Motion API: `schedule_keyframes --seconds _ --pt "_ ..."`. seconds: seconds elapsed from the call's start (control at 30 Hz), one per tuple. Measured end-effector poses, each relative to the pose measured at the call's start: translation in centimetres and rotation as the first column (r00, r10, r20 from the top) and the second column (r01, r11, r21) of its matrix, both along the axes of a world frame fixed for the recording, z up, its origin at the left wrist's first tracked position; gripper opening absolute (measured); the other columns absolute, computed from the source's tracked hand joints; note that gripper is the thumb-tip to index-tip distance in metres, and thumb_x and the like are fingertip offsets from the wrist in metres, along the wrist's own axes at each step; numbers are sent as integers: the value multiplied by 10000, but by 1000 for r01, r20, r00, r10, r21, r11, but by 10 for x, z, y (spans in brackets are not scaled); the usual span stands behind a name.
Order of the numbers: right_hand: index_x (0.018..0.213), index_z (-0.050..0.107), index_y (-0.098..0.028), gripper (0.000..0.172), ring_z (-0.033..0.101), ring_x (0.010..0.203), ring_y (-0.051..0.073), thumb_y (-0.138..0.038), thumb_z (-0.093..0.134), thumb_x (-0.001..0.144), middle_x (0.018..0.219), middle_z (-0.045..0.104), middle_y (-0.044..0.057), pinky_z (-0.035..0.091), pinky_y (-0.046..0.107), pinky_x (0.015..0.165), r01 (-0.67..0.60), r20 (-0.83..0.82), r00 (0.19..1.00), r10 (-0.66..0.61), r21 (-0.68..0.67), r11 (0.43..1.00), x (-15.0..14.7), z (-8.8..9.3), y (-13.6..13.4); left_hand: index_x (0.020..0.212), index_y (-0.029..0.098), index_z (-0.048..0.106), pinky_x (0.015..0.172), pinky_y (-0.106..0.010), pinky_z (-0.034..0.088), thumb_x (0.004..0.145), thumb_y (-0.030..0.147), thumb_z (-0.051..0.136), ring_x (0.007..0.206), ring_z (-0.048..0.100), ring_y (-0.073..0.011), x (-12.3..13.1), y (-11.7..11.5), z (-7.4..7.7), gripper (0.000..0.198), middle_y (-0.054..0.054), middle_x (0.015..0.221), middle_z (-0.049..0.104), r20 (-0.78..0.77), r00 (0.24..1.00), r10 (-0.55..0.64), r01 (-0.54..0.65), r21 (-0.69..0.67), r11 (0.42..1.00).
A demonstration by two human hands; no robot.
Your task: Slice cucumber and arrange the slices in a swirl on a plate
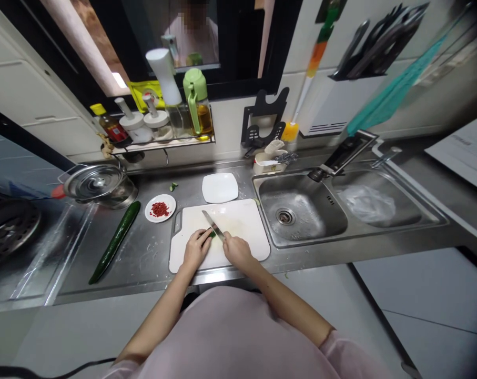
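Note:
A white cutting board (246,231) lies on the steel counter in front of me. My right hand (237,250) is wrapped round the handle of a knife (211,221), whose blade points away and to the left. Under the fingers of my left hand (196,248) is a small dark green piece of cucumber (212,233), held against the board close to the blade. Most of that piece is hidden by the fingers and the knife. A white square plate (220,188) stands behind the board. To its left, a small round plate (160,217) carries chopped red bits (160,209).
A whole cucumber (115,242) lies left of the board, near a lidded steel pot (100,184). Green scraps (174,186) sit behind the round plate. The double sink (301,210) is at the right. Bottles and jars stand on a wall rack (163,142).

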State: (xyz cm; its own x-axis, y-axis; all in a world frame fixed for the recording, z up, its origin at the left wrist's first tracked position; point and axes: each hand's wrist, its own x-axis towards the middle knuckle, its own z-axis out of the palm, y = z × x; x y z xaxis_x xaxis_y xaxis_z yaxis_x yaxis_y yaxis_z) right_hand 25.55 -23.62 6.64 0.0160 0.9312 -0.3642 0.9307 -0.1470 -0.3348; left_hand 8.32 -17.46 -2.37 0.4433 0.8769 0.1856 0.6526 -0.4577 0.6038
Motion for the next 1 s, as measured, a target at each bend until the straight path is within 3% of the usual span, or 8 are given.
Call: schedule_keyframes --seconds 0.4,0.63,1.0 --pt "1170 487 -144 295 662 901 245 -188 308 941 941 693 145 446 310 722 -14 11 1000 14 -15 1000 -5 -5 -3 1254 269 606 1023 -355 426 931 324 456 1125 536 -197 1 -4 -1 360 -74 1194 584 14 1000 -4 3 16 1000" --pt "1147 506 -125 290 659 910 247 -163 321 928 935 687 159 445 312 727 -31 11 999 32 -88 996 -1 -7 -11 1220 259 625 984 -362 469 922 301 491 1092 561 -193 1 -2 -8 329 -72 1170 603 64 998 -27 19 127 992" --pt "1153 527 -139 300 659 884 248 -176 323 935 922 691 136 415 295 676 -51 12 998 54 -178 983 10 8 -20 1194 256 639 942 -364 503 910 294 518 1054 589 -192 -1 0 -13 311 -75 1140 625 84 996 -26 11 182 983"
